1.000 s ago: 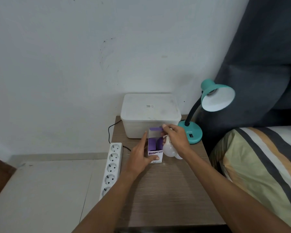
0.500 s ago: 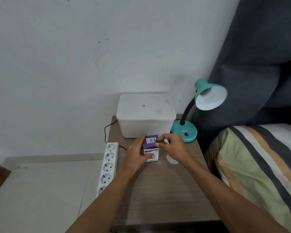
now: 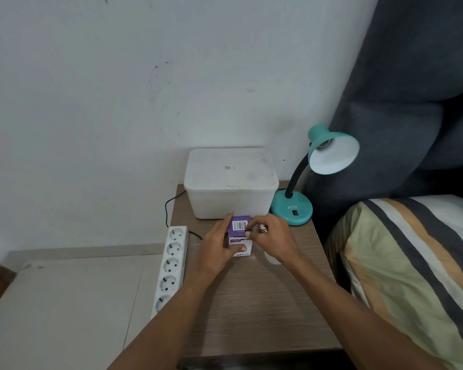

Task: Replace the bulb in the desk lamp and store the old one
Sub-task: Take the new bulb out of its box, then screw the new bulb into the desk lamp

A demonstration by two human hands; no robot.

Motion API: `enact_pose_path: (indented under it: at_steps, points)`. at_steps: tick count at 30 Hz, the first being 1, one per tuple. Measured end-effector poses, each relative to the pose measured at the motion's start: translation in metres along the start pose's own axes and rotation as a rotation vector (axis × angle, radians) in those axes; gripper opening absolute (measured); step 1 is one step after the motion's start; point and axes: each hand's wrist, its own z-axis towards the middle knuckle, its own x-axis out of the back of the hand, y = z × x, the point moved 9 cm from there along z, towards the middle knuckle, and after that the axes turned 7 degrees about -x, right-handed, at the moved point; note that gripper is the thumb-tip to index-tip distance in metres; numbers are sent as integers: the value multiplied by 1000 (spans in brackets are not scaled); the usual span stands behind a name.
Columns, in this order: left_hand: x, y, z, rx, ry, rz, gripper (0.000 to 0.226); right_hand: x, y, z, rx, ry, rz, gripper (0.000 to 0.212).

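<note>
Hands are meeting at the small purple-and-white bulb box [image 3: 239, 237], which is standing upright on the wooden bedside table [image 3: 254, 303], just in front of the white lidded storage container [image 3: 230, 182]. I am seeing my left hand [image 3: 215, 251] wrapping the box from its left side, fingers curled against the carton and the thumb pressing on its front face. My right hand [image 3: 271, 240] is sitting at the box's right edge, fingertips [image 3: 249, 233] pinching at the closed barcode flap on top. That same hand is also clutching a light bulb [image 3: 270, 259]: its ribbed metal screw base is poking up between the knuckles, and a bit of white glass is showing beneath the palm, touching or almost touching the tabletop, I cannot tell which. To the right, the teal desk lamp [image 3: 292, 209] is standing on the table's back corner, its shade tilting toward me with the socket looking bare inside. A white power strip [image 3: 170, 265] is leaning along the table's left edge, and a striped pillow [image 3: 412, 263] is lying to the right
</note>
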Motion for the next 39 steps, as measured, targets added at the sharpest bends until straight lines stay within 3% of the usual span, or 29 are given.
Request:
enact_pose_path:
  at_steps: [6, 9, 12, 26, 31, 34, 39]
  points:
    - [-7, -2, -8, 47, 48, -63, 93, -6, 9, -3, -71, -28, 146, 19]
    - [-7, -4, -4, 49, 111, -78, 89, 0, 17, -5, -145, 49, 165, 25]
    - [-1, -10, 5, 96, 171, -83, 86, 11, 27, -8, -201, 125, 246, 16]
    - [-9, -19, 24, 115, 186, -77, 88, 37, 43, -8, -150, 129, 461, 19]
    - [2, 12, 14, 21, 233, 143, 107, 36, 58, -16, -270, 105, 529, 18]
    - [9, 43, 9, -86, 291, 284, 98, 51, 76, -21, -448, 170, 581, 18]
    - [3, 113, 34, -432, 245, 335, 92, 113, 77, -23, -454, 331, 622, 16]
